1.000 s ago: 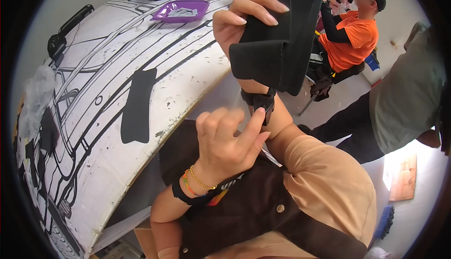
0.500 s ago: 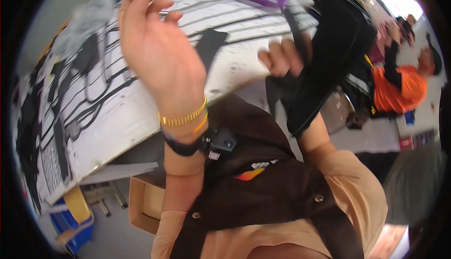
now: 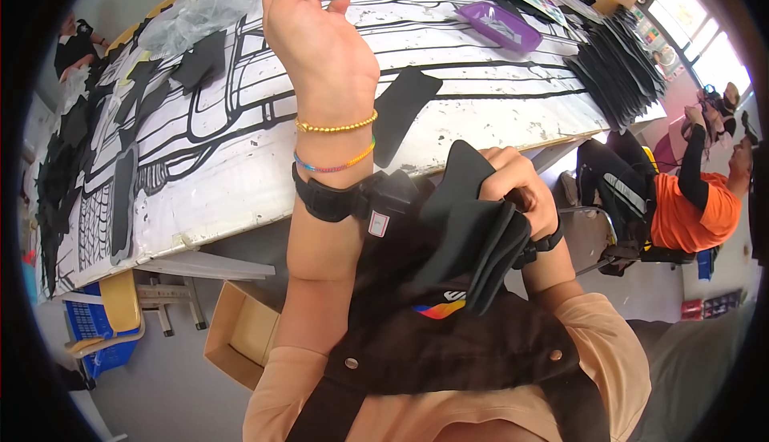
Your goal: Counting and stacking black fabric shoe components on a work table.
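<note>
My left hand (image 3: 316,29) is raised over the table with its fingers loosely curled and nothing in it; bead bracelets and a black wrist strap sit on that forearm. My right hand (image 3: 517,189) is held close to my chest and grips a stack of black fabric pieces (image 3: 473,230), folded downward. A single black fabric piece (image 3: 404,109) lies flat on the white table (image 3: 240,177), just right of my left wrist.
A purple tray (image 3: 501,25) and a pile of black pieces (image 3: 617,65) sit at the table's far right. More black cut-outs (image 3: 120,193) and clear plastic (image 3: 200,9) lie on the left. A cardboard box (image 3: 240,334) and a blue crate (image 3: 104,346) stand under the table. A person in orange (image 3: 689,201) sits on the right.
My left hand rose from my right wrist to high over the table. My right hand brought the black stack down from head height to my chest. The view swung left.
</note>
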`<state>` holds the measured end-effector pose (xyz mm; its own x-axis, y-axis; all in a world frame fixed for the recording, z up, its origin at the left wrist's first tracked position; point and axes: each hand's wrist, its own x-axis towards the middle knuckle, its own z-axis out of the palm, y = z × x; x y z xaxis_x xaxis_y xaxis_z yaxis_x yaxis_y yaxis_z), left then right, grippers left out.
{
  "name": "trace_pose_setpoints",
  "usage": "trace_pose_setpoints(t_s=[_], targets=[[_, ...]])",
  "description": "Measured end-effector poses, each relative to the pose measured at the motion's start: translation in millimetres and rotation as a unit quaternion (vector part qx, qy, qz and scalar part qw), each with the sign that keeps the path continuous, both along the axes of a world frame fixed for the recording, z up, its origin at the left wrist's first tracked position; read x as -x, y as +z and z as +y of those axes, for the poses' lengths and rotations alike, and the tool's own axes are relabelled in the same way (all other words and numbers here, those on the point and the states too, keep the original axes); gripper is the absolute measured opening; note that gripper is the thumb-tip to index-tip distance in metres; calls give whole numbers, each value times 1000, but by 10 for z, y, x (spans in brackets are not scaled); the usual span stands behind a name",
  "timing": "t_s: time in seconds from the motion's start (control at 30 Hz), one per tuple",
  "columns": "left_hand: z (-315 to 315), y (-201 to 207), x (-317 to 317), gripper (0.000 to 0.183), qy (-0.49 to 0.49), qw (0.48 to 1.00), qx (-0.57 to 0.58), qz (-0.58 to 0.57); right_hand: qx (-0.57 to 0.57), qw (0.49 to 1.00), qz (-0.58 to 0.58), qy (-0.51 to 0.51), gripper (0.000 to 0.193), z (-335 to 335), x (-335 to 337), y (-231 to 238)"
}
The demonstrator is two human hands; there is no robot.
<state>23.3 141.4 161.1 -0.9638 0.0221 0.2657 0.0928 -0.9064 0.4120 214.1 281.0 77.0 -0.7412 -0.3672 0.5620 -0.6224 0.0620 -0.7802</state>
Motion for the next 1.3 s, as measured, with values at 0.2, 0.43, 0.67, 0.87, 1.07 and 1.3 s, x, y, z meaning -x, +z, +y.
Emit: trace_pose_setpoints(t_s=[0.2, 0.43, 0.67, 0.87, 1.07, 1.3], targets=[[110, -17, -54, 27, 6, 1000, 3, 28, 16, 999, -40, -22, 34, 159, 25, -111], [-293, 148, -276, 59, -260, 938, -120, 197, 299, 931, -101, -182, 14, -158, -166, -83], [-163, 394, -916, 54, -390, 755, -124, 512, 452, 870, -176, 85, 83, 383, -241, -935], [-212, 626, -1093, 63, -336, 835, -81, 428, 395, 900, -168, 73, 89, 450, -138, -818], [-117, 819, -1462, 80, -414, 771, -118, 469, 413, 881, -219, 65, 93, 416, 16, -752], [-41, 655, -1404, 98, -390, 825, -82, 401, 442, 869, -221, 18, 94, 366, -79, -549]])
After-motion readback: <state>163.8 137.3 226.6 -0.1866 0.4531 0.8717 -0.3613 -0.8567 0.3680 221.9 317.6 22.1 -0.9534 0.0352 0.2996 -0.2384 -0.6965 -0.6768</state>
